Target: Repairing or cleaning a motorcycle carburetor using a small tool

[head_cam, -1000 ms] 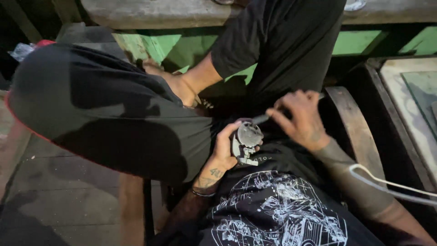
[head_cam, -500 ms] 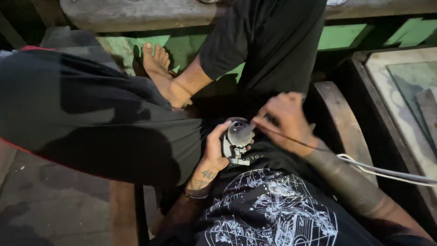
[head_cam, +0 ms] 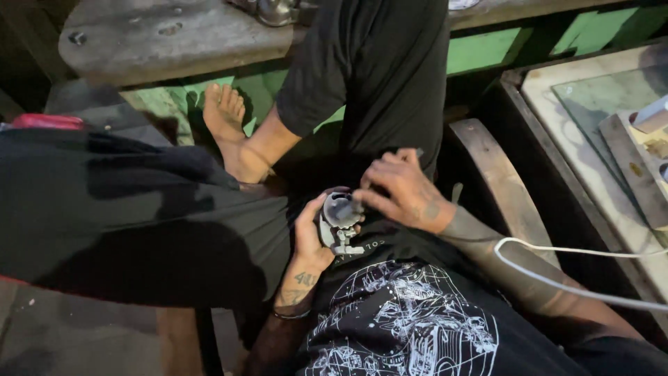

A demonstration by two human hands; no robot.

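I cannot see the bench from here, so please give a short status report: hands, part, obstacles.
Left hand shut on small grey metal part. Right hand fingertips on part's top, holding nothing. White cable across right forearm; bare foot beyond.

Left hand (head_cam: 311,233): tattooed wrist bent up, fingers curled in a closed grip at the lap. Right hand (head_cam: 400,191): palm down, just right of that grip, fingertips (head_cam: 363,198) pinched toward it, forearm angled in from lower right.

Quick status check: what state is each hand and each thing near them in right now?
Left hand: closed around the small grey metal part, held at the lap.
Right hand: fingertips on top of the part.
White cable: slack, draped across the right forearm.
Bare foot: propped against the green bench.
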